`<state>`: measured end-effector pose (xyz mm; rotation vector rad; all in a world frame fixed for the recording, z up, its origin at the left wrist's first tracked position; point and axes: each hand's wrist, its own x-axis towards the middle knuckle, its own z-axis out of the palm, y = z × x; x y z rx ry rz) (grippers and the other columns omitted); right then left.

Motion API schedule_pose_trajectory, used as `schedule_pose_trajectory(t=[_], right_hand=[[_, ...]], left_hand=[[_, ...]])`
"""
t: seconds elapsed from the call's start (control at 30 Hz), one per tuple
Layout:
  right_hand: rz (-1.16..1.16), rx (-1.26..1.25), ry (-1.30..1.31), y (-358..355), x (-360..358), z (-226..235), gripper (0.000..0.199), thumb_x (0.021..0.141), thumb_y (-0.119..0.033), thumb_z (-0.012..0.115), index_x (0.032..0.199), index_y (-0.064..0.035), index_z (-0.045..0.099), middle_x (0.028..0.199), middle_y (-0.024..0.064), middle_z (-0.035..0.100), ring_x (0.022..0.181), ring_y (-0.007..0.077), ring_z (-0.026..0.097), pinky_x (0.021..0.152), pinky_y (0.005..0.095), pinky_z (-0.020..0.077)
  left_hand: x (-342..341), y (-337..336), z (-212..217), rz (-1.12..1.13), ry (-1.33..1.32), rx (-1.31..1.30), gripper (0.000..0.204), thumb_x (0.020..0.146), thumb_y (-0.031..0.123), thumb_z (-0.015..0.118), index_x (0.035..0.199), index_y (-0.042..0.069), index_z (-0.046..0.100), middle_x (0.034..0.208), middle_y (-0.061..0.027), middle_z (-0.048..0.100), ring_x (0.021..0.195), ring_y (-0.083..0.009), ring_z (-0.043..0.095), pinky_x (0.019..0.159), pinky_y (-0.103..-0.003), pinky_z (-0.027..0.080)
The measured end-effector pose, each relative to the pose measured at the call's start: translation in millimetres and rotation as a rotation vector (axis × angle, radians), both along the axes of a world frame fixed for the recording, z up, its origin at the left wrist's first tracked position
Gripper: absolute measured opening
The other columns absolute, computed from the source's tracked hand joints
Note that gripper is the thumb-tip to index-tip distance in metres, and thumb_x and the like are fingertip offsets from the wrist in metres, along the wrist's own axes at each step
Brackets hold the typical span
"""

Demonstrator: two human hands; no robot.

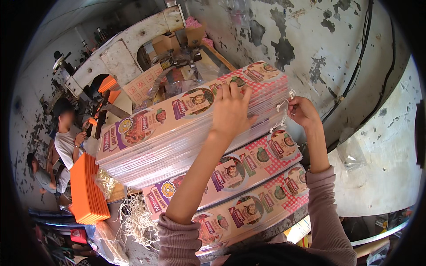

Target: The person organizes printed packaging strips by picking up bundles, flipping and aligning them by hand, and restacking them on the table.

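Note:
A tall stack of long printed panels (177, 106), tan, red-checked and with food pictures, lies slantwise before me. My left hand (231, 108) grips its near upper edge, bent fingers on the top panel and thumb against the side. At the stack's right end, my right hand (304, 111) pinches a white string (283, 106) that is attached along the panel edges. Two more piles of the same panels, a middle pile (262, 155) and a nearest pile (266, 204), lie closer to me, partly hidden by my left forearm.
A tangle of white strings (136, 217) lies left of the piles, near stacked orange pieces (88, 190). Behind stands a large pale machine frame (117, 55). A peeling wall (288, 40) with black cables is at the right. A person (66, 137) works at far left.

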<state>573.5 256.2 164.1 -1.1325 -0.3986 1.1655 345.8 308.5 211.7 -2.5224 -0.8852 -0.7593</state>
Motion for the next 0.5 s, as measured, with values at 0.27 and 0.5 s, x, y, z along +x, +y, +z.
schedule_pose_trajectory(t=[0.27, 0.5], right_hand=[[0.177, -0.055, -0.099, -2, 10, 6, 0.006, 0.068, -0.005, 0.048, 0.064, -0.0089, 0.047, 0.060, -0.0004, 0.044, 0.056, 0.0098, 0.043, 0.056, 0.0255, 0.0354], [0.243, -0.256, -0.371, 10, 19, 22, 0.028, 0.078, -0.035, 0.040, 0.065, -0.0110, 0.046, 0.058, -0.0027, 0.043, 0.054, 0.0081, 0.039, 0.057, 0.0251, 0.0311]], left_hand=[[5, 4, 6, 0.005, 0.085, 0.041, 0.060, 0.055, 0.043, 0.068, 0.095, 0.005, 0.044, 0.082, -0.0150, 0.047, 0.082, -0.0289, 0.046, 0.075, -0.038, 0.037], [7, 0, 0, 0.032, 0.092, 0.114, 0.062, 0.056, 0.046, 0.066, 0.096, 0.005, 0.043, 0.084, -0.0152, 0.046, 0.082, -0.0277, 0.046, 0.073, -0.036, 0.035]])
